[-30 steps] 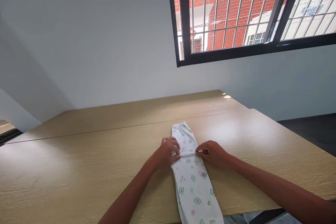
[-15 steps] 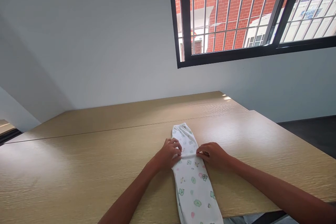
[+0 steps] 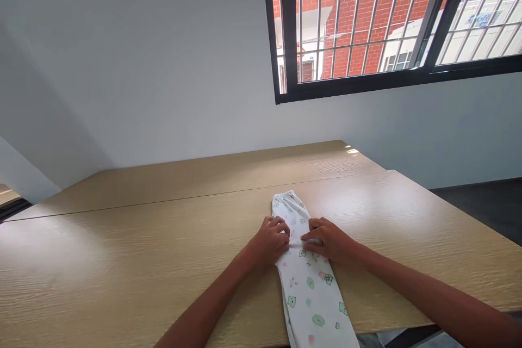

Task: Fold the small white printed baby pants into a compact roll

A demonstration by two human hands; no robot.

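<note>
A pair of white pants [image 3: 312, 288] with green and pink cartoon prints lies folded lengthwise on the wooden table. Its gathered elastic end points away from me, and the near end runs out of the bottom of the view. My left hand [image 3: 276, 239] rests on the left edge, its fingers curled and pinching the cloth. From the right side my right hand [image 3: 328, 240] reaches over the cloth, index finger and thumb apart and touching its surface. A small crease crosses the fabric between both hands.
The light wooden table [image 3: 142, 261] has a seam running across it and ends at a pale wall [image 3: 175, 65]. A black-framed window [image 3: 354, 84] with metal bars is at the upper right. Dark floor [image 3: 481, 196] shows beyond the table's right edge.
The pants have shifted slightly to the right, with my left hand moving along. My right hand has let go of the right edge and moved inward onto the cloth, its fingers spreading.
</note>
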